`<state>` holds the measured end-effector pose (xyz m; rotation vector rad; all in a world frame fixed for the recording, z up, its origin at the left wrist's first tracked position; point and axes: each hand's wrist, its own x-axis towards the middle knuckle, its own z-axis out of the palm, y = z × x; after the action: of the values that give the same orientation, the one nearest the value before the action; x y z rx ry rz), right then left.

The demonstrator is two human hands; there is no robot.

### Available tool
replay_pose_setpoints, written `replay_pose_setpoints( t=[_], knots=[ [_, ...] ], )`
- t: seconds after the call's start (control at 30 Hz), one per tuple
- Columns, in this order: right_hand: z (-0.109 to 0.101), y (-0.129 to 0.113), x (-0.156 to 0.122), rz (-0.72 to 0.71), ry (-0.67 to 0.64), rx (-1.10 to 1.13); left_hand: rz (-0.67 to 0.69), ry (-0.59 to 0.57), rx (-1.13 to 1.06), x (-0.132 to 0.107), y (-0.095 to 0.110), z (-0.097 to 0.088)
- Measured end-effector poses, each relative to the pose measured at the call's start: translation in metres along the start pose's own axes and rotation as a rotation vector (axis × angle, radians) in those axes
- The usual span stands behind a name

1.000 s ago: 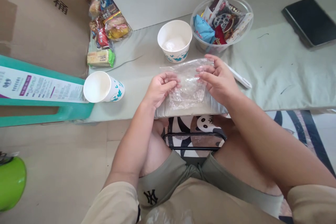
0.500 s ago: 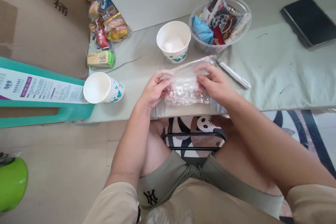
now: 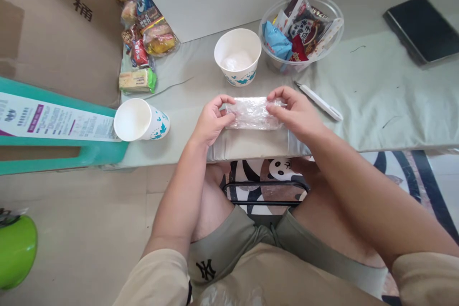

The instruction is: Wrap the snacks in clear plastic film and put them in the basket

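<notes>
While a paper cup (image 3: pixel 158 123) sits to their left, the left fingers (image 3: pixel 225 118) pinch folded clear plastic (image 3: pixel 251 114), extending across to the right fingers (image 3: pixel 278 111), which grasp its other end; beside these lies a white pen-like tool (image 3: pixel 319 101).

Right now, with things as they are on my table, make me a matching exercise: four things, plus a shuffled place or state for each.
1. clear plastic
2. round tub
3. slim white tool
4. flat black device

A. filled with snack packets
B. near the picture's right edge
C. held by the left hand and right hand
D. lying beside the right hand

Pairs: 1-C, 2-A, 3-D, 4-B
</notes>
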<state>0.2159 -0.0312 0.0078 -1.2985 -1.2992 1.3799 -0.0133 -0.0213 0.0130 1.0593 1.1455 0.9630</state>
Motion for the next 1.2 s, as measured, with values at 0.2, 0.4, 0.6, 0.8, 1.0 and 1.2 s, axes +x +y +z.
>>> replay_pose_setpoints(
  t=[0.2, 0.4, 0.6, 0.8, 1.0, 1.2],
  knots=[
    [-0.007, 0.017, 0.008, -0.199, 0.176, -0.211, 0.038, 0.008, -0.049, 0.0, 0.005, -0.002],
    [-0.003, 0.005, -0.002, -0.126, -0.334, -0.086, -0.081, -0.296, -0.099, -0.007, 0.006, 0.0],
    [0.007, -0.002, -0.009, -0.44, -0.158, -0.347, 0.268, -0.281, 0.044, -0.002, -0.008, 0.006],
    [0.006, 0.004, -0.009, -0.687, 0.085, -0.738, 0.779, -0.057, 0.603, -0.002, -0.013, 0.011],
    [0.0, 0.017, -0.009, -0.529, -0.081, -0.842, 0.559, -0.101, 1.019, -0.001, -0.015, -0.001],
    [0.002, 0.018, -0.006, -0.41, -0.096, -0.712, 0.367, -0.096, 0.895, -0.008, -0.012, 0.003]
  ],
)
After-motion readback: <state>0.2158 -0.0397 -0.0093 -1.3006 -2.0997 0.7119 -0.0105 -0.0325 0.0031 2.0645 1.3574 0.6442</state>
